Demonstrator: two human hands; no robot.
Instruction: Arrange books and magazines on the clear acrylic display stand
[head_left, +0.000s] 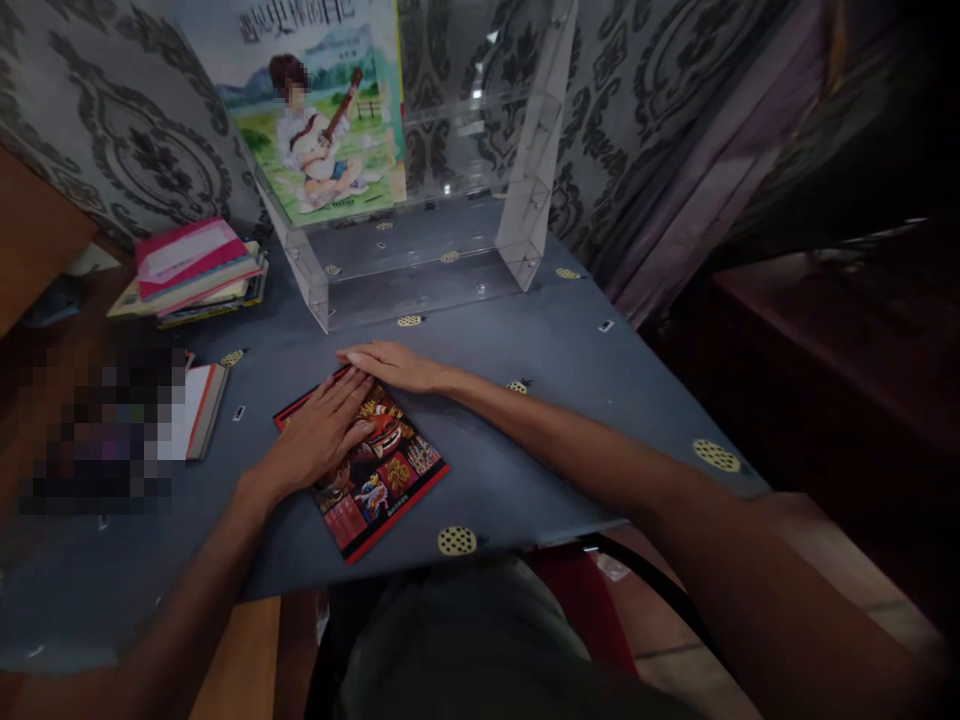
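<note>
Black-and-red book (397,478) lies on blue-grey tablecloth (574,360), in front of you. Your left hand (319,430) rests palm down across book's cover, fingers stretched flat. Your right hand (397,366) lies flattened at book's far corner, beside left fingertips (whether they touch, cannot tell). Clear rack (529,215) stands beyond book, guitar-cover book (322,160) upright in it; book stack (199,265) sits beyond book, leftward.

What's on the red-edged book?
The left hand lies on the red-edged book; the right hand is at its far edge. Artwork beneath the left is hidden.
</note>
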